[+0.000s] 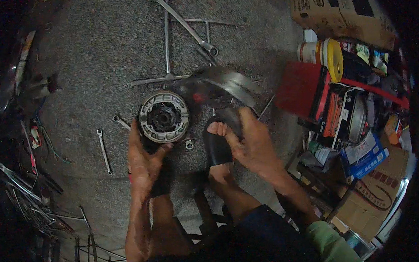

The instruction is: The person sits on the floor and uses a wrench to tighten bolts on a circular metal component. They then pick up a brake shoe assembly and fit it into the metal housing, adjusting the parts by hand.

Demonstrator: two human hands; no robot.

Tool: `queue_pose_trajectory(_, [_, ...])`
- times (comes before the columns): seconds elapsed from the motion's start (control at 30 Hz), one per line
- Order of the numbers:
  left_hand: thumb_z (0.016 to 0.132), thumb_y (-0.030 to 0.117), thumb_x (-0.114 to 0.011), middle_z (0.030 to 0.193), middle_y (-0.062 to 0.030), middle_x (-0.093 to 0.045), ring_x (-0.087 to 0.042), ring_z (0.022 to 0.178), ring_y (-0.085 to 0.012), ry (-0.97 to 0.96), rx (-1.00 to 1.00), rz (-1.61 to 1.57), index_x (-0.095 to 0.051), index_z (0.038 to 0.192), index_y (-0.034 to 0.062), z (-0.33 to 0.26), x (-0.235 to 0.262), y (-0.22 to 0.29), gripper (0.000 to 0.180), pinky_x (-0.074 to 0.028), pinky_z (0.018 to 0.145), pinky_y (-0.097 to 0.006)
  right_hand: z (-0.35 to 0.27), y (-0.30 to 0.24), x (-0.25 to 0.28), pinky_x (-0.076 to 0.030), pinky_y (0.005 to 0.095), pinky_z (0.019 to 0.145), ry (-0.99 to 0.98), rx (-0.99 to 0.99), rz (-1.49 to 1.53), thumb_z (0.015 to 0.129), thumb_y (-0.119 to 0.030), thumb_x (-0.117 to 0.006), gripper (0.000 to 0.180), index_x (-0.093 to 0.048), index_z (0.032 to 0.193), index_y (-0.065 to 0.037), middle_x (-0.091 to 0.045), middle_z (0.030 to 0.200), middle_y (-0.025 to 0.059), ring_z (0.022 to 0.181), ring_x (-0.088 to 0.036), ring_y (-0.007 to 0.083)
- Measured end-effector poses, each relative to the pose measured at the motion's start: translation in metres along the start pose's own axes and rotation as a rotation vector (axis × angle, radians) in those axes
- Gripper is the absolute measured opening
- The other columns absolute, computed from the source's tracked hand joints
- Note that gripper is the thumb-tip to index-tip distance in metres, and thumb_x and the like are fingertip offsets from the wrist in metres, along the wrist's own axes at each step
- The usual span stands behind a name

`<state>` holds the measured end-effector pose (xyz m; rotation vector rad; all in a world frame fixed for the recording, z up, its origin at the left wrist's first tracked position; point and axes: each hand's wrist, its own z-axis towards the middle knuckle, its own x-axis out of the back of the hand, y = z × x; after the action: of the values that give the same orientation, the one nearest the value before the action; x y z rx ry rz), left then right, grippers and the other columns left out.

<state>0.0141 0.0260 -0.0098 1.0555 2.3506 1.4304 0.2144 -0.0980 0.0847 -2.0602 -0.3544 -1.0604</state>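
Note:
My left hand grips a round brake hub from its near side, fingers on the left and thumb at the lower right. Pale curved brake shoes line its inside, around a dark centre. My right hand is curled at the near end of a dark piece with a shiny curved metal edge, smeared by motion; its kind I cannot make out. Behind the hub lies a T-handle wrench, with a ring spanner across it. A combination spanner lies to the left.
My sandalled foot is beside the right hand. Along the right stand a red box, a yellow-lidded tub and cardboard boxes. Loose metal tools and a wire rack are at left on the rough floor.

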Motion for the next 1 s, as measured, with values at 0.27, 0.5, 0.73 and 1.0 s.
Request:
queue_pose_trajectory(0.27, [0.065,-0.008,-0.079,0.141,-0.0195,-0.045,-0.046,0.129,-0.0273,-0.018,0.011,0.014,-0.021,0.147,-0.0068,-0.004,0.001,-0.010,0.101,-0.038,0.109,-0.036,0.008,-0.017,-0.010,-0.048,0.0500,0.058,-0.221,-0.053,-0.001,0.083,-0.010,-0.064,0.028,-0.042,0.097,-0.002,-0.059,0.076,0.0223,0.069,-0.062,0.0437])
queue_pose_trajectory(0.5, [0.068,-0.014,-0.074,0.139,-0.0176,-0.048,-0.048,0.127,-0.0261,-0.036,0.090,-0.238,-0.024,0.147,-0.0030,-0.003,-0.008,0.011,0.094,-0.041,0.106,-0.037,0.028,-0.044,-0.039,-0.043,0.0484,0.055,-0.265,0.122,-0.060,0.080,-0.002,-0.060,0.027,-0.040,0.099,0.000,-0.054,0.071,0.0218,0.063,-0.059,0.0423])
queue_pose_trajectory(0.73, [0.070,-0.014,-0.072,0.133,-0.0148,-0.052,-0.052,0.122,-0.0256,-0.106,0.188,-0.436,-0.030,0.145,0.0003,-0.002,0.000,0.002,0.087,-0.046,0.099,-0.040,0.002,-0.053,-0.025,-0.047,0.0500,0.066,-0.236,0.296,-0.121,0.079,-0.004,-0.064,0.031,-0.041,0.101,0.000,-0.057,0.085,0.0230,0.077,-0.061,0.0442])
queue_pose_trajectory(1.0, [0.068,-0.010,-0.077,0.138,-0.0170,-0.049,-0.049,0.126,-0.0274,-0.021,0.130,-0.402,-0.031,0.145,-0.0027,-0.003,-0.006,-0.001,0.090,-0.041,0.107,-0.039,-0.018,-0.039,-0.024,-0.054,0.0492,0.063,-0.152,0.296,-0.164,0.079,-0.008,-0.065,0.036,-0.045,0.108,0.002,-0.062,0.087,0.0209,0.074,-0.065,0.0413])
